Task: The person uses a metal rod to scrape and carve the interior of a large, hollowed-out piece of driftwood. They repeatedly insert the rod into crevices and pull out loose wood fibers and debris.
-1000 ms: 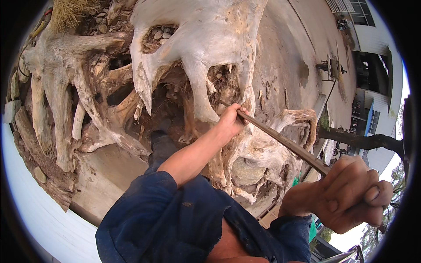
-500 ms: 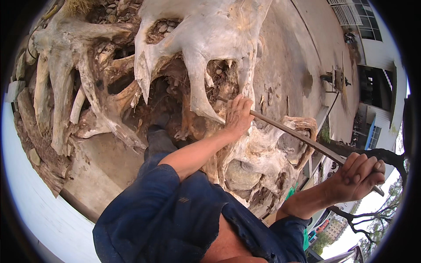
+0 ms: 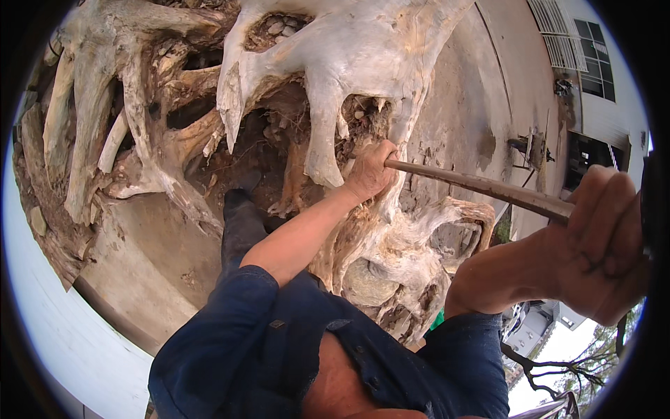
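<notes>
The stump [image 3: 349, 63], a pale mass of upturned roots, filled the upper part of the view, its left roots [image 3: 91, 140] splaying down toward the concrete ground [image 3: 139, 279]. Between the roots sat dark hollows, the nearest thing to containers here: the one at the top [image 3: 279, 28] held small stones packed in soil, and the wide middle hollow [image 3: 258, 146] held reddish earth and crumbled wood. A dark boot [image 3: 241, 202] stood just below that hollow.

The left hand [image 3: 370, 171] was clenched round the front of a long rusty bar [image 3: 481, 187], right against a root where the tip entered the wood; the tip itself was hidden behind the fingers. The bar ran rightward to the right hand [image 3: 600, 244], fingers closed tight on its rear end, close to the camera.

To my eye the risks were plain. The left knuckles sat touching the root, so a slip forward could jam them against it. If the tip broke loose from soft, rotten wood, the bar could lurch and throw the person off balance. Stones might also drop from the hollows onto the boot.
</notes>
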Demonstrator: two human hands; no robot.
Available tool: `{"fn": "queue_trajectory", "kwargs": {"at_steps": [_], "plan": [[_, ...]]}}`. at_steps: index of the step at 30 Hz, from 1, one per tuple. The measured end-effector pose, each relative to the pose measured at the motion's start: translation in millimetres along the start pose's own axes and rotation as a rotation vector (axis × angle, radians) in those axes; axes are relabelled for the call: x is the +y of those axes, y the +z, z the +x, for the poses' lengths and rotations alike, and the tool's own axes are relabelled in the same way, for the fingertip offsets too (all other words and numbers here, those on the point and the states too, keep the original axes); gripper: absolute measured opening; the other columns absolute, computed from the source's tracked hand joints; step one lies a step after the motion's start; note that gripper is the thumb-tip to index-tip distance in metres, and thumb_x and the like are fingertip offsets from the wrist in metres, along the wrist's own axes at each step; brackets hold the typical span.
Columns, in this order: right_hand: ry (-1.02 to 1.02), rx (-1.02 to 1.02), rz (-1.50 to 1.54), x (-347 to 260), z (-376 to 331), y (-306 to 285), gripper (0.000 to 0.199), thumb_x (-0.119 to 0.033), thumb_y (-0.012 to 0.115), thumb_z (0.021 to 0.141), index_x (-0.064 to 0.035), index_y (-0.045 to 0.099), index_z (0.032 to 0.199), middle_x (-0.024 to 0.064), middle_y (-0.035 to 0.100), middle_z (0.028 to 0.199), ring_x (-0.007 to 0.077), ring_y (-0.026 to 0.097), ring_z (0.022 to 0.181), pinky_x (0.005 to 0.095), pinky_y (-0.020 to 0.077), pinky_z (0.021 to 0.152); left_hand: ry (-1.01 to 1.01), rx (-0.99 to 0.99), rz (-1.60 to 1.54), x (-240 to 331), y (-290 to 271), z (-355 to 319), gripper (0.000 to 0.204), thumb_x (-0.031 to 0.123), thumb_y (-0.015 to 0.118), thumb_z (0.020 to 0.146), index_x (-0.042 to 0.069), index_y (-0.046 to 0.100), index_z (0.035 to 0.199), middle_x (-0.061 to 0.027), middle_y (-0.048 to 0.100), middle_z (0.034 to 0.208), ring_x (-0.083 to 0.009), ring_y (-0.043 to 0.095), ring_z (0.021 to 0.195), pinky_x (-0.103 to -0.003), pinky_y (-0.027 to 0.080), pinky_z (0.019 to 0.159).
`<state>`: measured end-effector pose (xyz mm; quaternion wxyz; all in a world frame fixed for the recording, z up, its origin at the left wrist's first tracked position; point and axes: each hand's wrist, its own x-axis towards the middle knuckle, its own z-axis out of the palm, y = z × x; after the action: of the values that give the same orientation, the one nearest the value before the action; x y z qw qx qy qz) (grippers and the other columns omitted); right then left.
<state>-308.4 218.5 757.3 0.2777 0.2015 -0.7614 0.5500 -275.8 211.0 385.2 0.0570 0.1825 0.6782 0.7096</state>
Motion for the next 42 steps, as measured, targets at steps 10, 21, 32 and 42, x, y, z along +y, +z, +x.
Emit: {"fn": "queue_trajectory", "kwargs": {"at_steps": [10,21,32,42], "plan": [[0.139,0.645,0.029,-81.9,-240.2,-198.8,0.035,-0.034,0.045,0.110,-0.0076,0.059,0.090,-0.0040,0.029,0.053,0.0072,0.025,0.042,0.0248,0.0225,0.040,0.295,-0.355,0.322,-19.1,81.4,-55.6,0.010,0.000,0.056,0.084,0.007,0.049,0.084,-0.0148,0.059,0.076,-0.0343,0.057,0.080,-0.046,0.042,0.078],[0.142,0.720,0.087,-117.4,-265.0,-184.8,0.035,-0.033,0.039,0.111,-0.0093,0.047,0.086,-0.0026,0.028,0.052,0.0086,0.023,0.042,0.0273,0.0242,0.040,0.286,-0.299,0.281,15.7,69.8,-86.4,0.011,0.004,0.065,0.083,0.008,0.056,0.087,-0.0094,0.055,0.077,-0.0310,0.054,0.077,-0.043,0.038,0.076],[0.092,-0.173,0.338,-56.7,-103.9,-99.8,0.023,-0.014,0.058,0.093,-0.0110,0.046,0.074,-0.0034,0.042,0.045,0.0059,0.036,0.032,0.0203,0.0274,0.033,0.183,0.005,0.076,6.5,51.7,-10.5,0.011,0.006,0.068,0.086,0.008,0.058,0.089,-0.0109,0.060,0.071,-0.0316,0.062,0.072,-0.044,0.046,0.070],[0.121,0.055,0.268,-87.7,-83.7,-114.7,0.016,-0.007,0.060,0.089,-0.0092,0.047,0.078,0.0002,0.048,0.046,0.0094,0.039,0.030,0.0231,0.0298,0.031,0.143,-0.027,0.130,40.7,29.6,-24.3,0.015,0.019,0.064,0.098,0.005,0.060,0.095,-0.0112,0.065,0.078,-0.0315,0.065,0.078,-0.044,0.047,0.073]]}}
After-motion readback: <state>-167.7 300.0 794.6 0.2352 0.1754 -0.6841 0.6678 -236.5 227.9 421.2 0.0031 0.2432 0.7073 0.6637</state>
